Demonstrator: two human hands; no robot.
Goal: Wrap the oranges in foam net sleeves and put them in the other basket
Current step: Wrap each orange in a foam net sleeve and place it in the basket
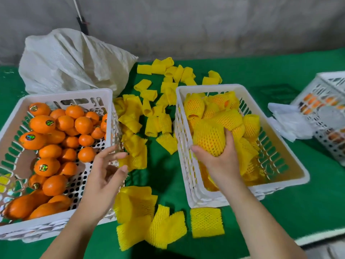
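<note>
My right hand (220, 157) grips an orange wrapped in a yellow foam net sleeve (208, 136) just inside the near left part of the right white basket (287, 165), which holds several other wrapped oranges (229, 113). My left hand (106, 174) hovers with relaxed fingers over the right rim of the left white basket (61, 94) and holds nothing. That basket is full of bare oranges (56, 131). Loose yellow sleeves (149, 116) lie on the green table between the baskets, and more sleeves (158, 219) lie near the front.
A white woven sack (71, 58) sits behind the left basket. At the far right stand another white basket (328, 113) with fruit and a crumpled plastic bag (287, 118). A grey wall runs behind the green table (280, 71).
</note>
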